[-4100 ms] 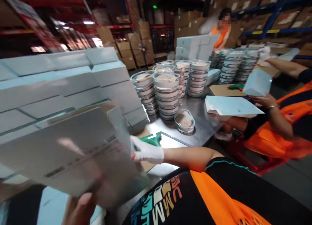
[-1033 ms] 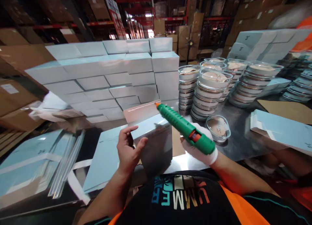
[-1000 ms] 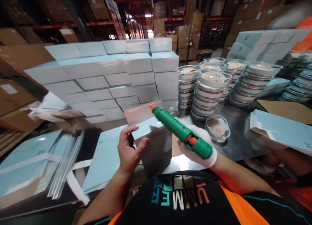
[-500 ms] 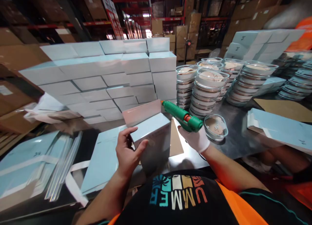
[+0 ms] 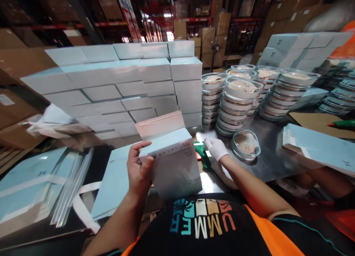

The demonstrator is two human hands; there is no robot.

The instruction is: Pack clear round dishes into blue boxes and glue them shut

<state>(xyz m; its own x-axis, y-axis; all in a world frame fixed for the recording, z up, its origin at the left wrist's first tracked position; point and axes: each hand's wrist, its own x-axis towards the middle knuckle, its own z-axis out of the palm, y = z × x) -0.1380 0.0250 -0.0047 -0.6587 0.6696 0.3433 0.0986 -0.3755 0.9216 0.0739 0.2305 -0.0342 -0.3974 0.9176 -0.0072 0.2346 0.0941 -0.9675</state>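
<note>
Nearest to me, my left hand (image 5: 138,171) grips a pale blue box (image 5: 173,163) by its left edge, thumb on the front face and fingers curled over the top corner, holding it upright just above the table edge. Its upper flap (image 5: 160,123) stands open, tilted away from me. Just right of the box, my gloved right hand (image 5: 215,148) rests on the green glue gun (image 5: 202,155), which lies on the metal table (image 5: 266,163) partly hidden behind the box; I cannot tell whether the fingers are closed around it or only laid on top. Under the box and to its left lie flat unfolded blue cartons (image 5: 116,182), with more flat sheets (image 5: 30,185) further left. A single clear round container (image 5: 246,145) sits just beside the right hand. On the right edge of the table lies a pile of flat blue cartons (image 5: 318,147), and a second green glue gun (image 5: 342,124) rests on brown cardboard beyond it. Further back, a wall of stacked blue boxes (image 5: 122,86) fills the left, and stacks of round containers (image 5: 235,100) stand to its right.
</note>
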